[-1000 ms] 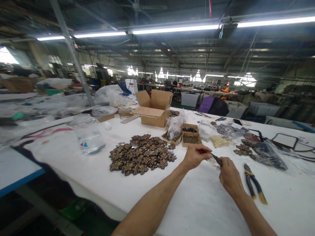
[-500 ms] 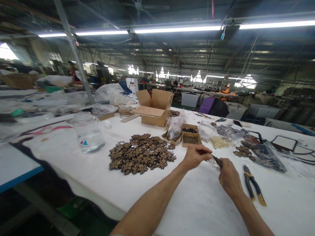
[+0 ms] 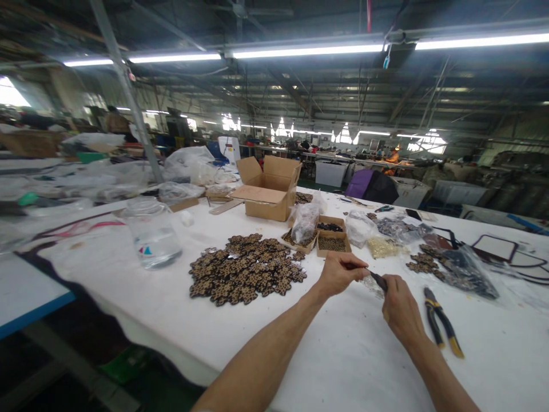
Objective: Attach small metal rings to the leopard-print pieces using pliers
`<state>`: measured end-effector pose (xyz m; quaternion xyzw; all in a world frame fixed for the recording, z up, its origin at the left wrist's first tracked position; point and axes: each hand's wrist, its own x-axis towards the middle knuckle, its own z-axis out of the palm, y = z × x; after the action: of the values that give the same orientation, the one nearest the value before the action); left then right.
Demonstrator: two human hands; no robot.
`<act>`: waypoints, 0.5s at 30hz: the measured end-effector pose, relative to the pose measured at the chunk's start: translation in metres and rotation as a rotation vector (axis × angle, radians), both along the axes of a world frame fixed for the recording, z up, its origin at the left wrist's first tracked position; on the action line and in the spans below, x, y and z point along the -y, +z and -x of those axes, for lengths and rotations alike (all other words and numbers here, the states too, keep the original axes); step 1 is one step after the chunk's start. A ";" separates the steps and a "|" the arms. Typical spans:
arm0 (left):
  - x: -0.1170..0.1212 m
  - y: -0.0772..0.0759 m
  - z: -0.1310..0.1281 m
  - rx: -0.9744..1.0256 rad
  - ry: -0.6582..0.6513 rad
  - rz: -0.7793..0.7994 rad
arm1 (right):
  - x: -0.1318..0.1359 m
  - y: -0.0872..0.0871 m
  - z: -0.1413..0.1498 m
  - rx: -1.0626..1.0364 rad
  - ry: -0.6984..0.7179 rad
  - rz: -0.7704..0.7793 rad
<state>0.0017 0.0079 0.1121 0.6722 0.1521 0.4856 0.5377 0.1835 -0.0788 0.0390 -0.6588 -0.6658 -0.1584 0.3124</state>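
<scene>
My left hand [image 3: 342, 274] is closed in a pinch above the white table [image 3: 343, 355]. What its fingertips hold is mostly hidden; only a small dark edge shows. My right hand [image 3: 401, 306] is wrapped round a dark hand tool [image 3: 377, 280], whose narrow end points at the left fingertips; its kind is not clear. Beneath the tool lies a scatter of small clear or silvery pieces [image 3: 372, 290]. A pair of pliers [image 3: 441, 321] with black and yellow handles rests right of my right hand. Leopard-print, flower-shaped patches [image 3: 249, 272] form a pile left of my left hand.
Small boxes [image 3: 332, 244] of tiny brass-coloured and black parts stand beyond my hands. Behind them is an open cardboard box [image 3: 268, 191]. A clear jar [image 3: 154, 234] stands at left. Plastic bags [image 3: 467, 272] and black frames [image 3: 495, 249] lie at right.
My hands hold almost the same pose over the table, with the tool still between them. The view has shifted very slightly. In the far left background, a person has moved.
</scene>
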 end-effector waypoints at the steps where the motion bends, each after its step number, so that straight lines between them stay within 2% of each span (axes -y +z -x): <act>1: 0.000 -0.001 0.000 -0.001 0.000 0.002 | 0.000 -0.001 0.000 -0.001 0.004 -0.001; 15: 0.003 0.001 -0.003 0.032 -0.009 0.009 | 0.001 0.004 0.001 0.038 -0.039 0.024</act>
<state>0.0049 0.0048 0.1128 0.6626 0.1427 0.4931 0.5454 0.1825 -0.0797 0.0428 -0.6721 -0.6606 -0.1690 0.2887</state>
